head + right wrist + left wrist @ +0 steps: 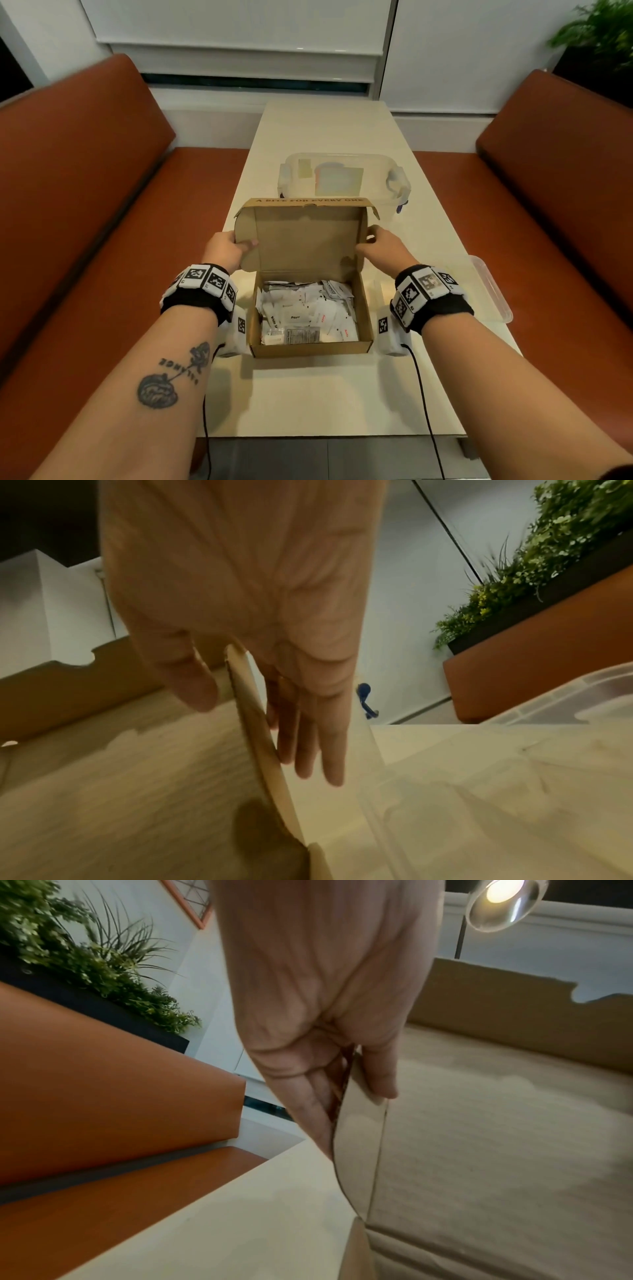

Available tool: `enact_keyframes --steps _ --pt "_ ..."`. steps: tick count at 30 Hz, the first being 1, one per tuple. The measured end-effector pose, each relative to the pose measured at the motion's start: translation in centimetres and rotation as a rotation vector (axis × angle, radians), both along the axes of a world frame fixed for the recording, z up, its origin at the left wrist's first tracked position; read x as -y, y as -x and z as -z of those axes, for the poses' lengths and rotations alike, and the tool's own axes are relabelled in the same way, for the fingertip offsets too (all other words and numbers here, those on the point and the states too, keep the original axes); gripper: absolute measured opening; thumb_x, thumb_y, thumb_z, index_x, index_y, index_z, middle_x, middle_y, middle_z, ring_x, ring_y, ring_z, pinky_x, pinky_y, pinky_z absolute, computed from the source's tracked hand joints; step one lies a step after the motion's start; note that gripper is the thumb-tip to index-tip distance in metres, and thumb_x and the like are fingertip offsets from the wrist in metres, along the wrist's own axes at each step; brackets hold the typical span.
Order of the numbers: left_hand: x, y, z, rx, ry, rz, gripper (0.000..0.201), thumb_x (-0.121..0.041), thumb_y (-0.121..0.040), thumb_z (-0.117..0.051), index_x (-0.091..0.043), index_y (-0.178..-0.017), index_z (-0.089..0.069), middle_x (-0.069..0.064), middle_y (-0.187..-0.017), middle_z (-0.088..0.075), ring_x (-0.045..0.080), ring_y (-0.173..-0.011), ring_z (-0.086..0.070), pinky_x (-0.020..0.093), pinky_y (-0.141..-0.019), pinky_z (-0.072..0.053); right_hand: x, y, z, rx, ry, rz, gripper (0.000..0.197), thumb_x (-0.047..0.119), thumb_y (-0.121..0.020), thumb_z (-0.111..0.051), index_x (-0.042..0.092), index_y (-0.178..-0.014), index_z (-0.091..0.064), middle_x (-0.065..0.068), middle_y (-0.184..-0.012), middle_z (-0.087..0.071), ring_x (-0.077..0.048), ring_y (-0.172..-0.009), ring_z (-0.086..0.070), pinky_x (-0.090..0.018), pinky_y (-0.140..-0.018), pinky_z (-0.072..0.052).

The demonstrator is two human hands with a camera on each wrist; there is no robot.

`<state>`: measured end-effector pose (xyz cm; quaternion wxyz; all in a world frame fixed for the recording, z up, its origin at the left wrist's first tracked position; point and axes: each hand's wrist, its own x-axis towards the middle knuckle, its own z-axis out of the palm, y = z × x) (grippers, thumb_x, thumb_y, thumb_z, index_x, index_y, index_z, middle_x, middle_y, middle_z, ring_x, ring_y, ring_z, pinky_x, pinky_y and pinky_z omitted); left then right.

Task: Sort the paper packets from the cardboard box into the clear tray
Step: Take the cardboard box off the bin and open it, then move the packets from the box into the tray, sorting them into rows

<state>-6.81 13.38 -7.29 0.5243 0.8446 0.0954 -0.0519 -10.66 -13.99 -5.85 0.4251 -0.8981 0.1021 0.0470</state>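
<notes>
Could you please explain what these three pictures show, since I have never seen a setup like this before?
No machine here: a person wears cameras on the head and both wrists. The head view looks down at a table. The left hand and right hand each pinch a side flap of the cardboard box's lid, holding it open. The two wrist views show those pinches close up. Inside the cardboard box lie paper packets. Behind it stands a lidded clear plastic container; a clear tray sits at the right.
</notes>
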Motion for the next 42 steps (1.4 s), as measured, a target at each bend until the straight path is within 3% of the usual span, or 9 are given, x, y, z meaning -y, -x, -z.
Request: enact_keyframes --steps 6,14,21,24,28,32,35,39,42 --pt "-0.2 -0.5 0.8 0.014 0.051 -0.053 0.031 -0.017 -0.09 -0.064 -0.002 -0.117 -0.063 0.018 -0.113 -0.066 0.035 -0.102 -0.063 0.051 -0.093 -0.05 0.0 0.1 0.1 0.097 0.075 0.071 0.028 -0.003 -0.085 -0.041 -0.001 -0.108 -0.056 -0.019 -0.108 -0.061 -0.029 -0.094 -0.055 -0.028 -0.072 -0.04" --pt "0.2 -1.5 0.9 -0.025 -0.015 0.021 0.03 -0.015 -0.096 -0.052 -0.002 -0.122 -0.055 0.021 -0.118 -0.062 0.037 -0.108 -0.059 0.051 -0.096 -0.047 0.5 -0.8 0.4 0.082 0.074 0.148 0.034 -0.002 -0.09 -0.035 -0.002 -0.122 -0.044 -0.022 -0.119 -0.056 -0.035 -0.109 -0.053 -0.03 -0.078 -0.038" --pt "1.4 -0.6 1.8 0.092 -0.215 -0.129 0.033 -0.027 -0.094 -0.056 -0.001 -0.114 -0.057 0.016 -0.111 -0.063 0.033 -0.103 -0.058 0.032 -0.077 -0.041 0.4 -1.1 1.1 0.136 0.162 0.258 0.005 0.008 -0.089 -0.05 0.005 -0.092 -0.049 -0.013 -0.089 -0.053 -0.025 -0.081 -0.048 -0.03 -0.068 -0.035" --pt "1.3 0.0 1.9 0.15 -0.239 -0.238 0.033 -0.031 -0.088 -0.065 -0.004 -0.105 -0.057 0.01 -0.099 -0.06 0.029 -0.098 -0.056 0.032 -0.076 -0.039 0.6 -1.0 1.4 0.141 0.174 0.284 0.011 0.012 -0.087 -0.054 0.007 -0.084 -0.045 -0.009 -0.083 -0.051 -0.023 -0.077 -0.046 -0.029 -0.066 -0.033" --pt "0.9 0.3 1.5 0.187 -0.252 -0.24 0.025 -0.023 -0.084 -0.07 -0.011 -0.086 -0.048 0.001 -0.08 -0.051 0.024 -0.081 -0.049 0.031 -0.066 -0.035 0.2 -0.9 1.0 0.138 0.182 0.302 0.011 0.014 -0.088 -0.056 0.005 -0.092 -0.05 -0.014 -0.09 -0.055 -0.028 -0.083 -0.052 -0.03 -0.067 -0.037" --pt "1.6 1.3 0.5 0.316 -0.422 -0.233 0.022 -0.01 -0.084 -0.067 -0.013 -0.082 -0.045 0.003 -0.089 -0.048 0.021 -0.08 -0.044 0.03 -0.068 -0.033 -0.8 -0.2 0.4 0.14 0.276 0.344 0.031 0.019 -0.09 -0.056 0.0 -0.113 -0.05 -0.019 -0.112 -0.058 -0.034 -0.103 -0.056 -0.035 -0.077 -0.043" --pt "3.0 2.6 0.0 0.388 -0.474 -0.144 0.017 -0.006 -0.085 -0.062 -0.015 -0.083 -0.047 -0.001 -0.083 -0.05 0.018 -0.074 -0.049 0.028 -0.065 -0.036 -2.2 0.8 0.1 0.154 0.315 0.283 0.024 0.021 -0.09 -0.052 0.001 -0.101 -0.059 -0.017 -0.101 -0.063 -0.033 -0.094 -0.06 -0.033 -0.075 -0.045" --pt "5.2 4.5 0.3 0.295 -0.461 0.048 0.013 -0.012 -0.087 -0.062 -0.017 -0.092 -0.052 -0.003 -0.082 -0.055 0.017 -0.078 -0.057 0.031 -0.073 -0.05 -4.9 2.5 1.2 0.089 0.288 0.047 0.02 0.021 -0.092 -0.055 0.004 -0.098 -0.062 -0.007 -0.09 -0.062 -0.019 -0.077 -0.058 -0.026 -0.069 -0.047" --pt "6.4 5.8 1.3 0.191 -0.489 0.159 0.012 -0.012 -0.087 -0.061 -0.016 -0.097 -0.056 0.002 -0.09 -0.06 0.02 -0.085 -0.06 0.038 -0.08 -0.053 -6.6 3.4 2.4 -0.115 0.368 -0.19 0.028 0.021 -0.087 -0.064 0.004 -0.109 -0.061 -0.01 -0.107 -0.065 -0.022 -0.092 -0.062 -0.03 -0.081 -0.053"
